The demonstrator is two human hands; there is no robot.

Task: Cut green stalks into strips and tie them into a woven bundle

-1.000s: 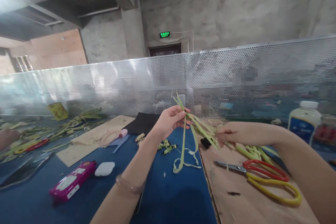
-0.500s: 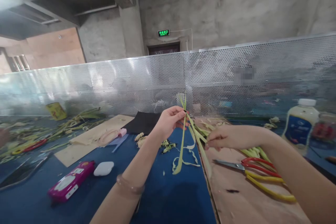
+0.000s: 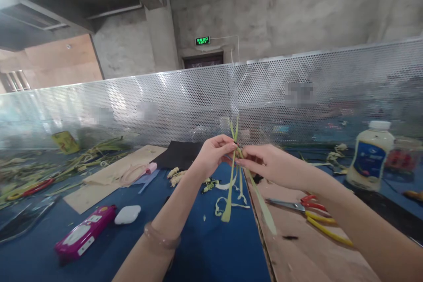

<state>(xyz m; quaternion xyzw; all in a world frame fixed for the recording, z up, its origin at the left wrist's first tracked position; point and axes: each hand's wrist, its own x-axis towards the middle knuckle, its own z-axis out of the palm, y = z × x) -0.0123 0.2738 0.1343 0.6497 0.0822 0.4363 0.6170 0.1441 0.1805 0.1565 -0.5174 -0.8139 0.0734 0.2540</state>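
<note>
Pale green leaf strips (image 3: 228,198) come together in front of me, their narrow tips pointing up and their wider ends hanging down. My left hand (image 3: 213,154) pinches them between thumb and fingers near the crossing point. From the other side, my right hand (image 3: 264,161) has its thumb and fingertips closed on the strips just beside the left fingertips. What exactly lies between the right fingertips is partly hidden. Scissors (image 3: 299,205) with red and yellow handles lie partly open below my right forearm, on a light brown board (image 3: 297,255).
On the blue tabletop (image 3: 211,251) at left lie a magenta device (image 3: 86,233), a white case (image 3: 128,214) and brown paper (image 3: 79,196). A white-capped bottle (image 3: 370,158) stands at right. Behind the table rises a perforated metal panel (image 3: 185,101). Leaf scraps (image 3: 99,150) lie at far left.
My right hand has moved left from above the board to the strips at my left fingertips. The left hand keeps its pinch. The view has shifted slightly.
</note>
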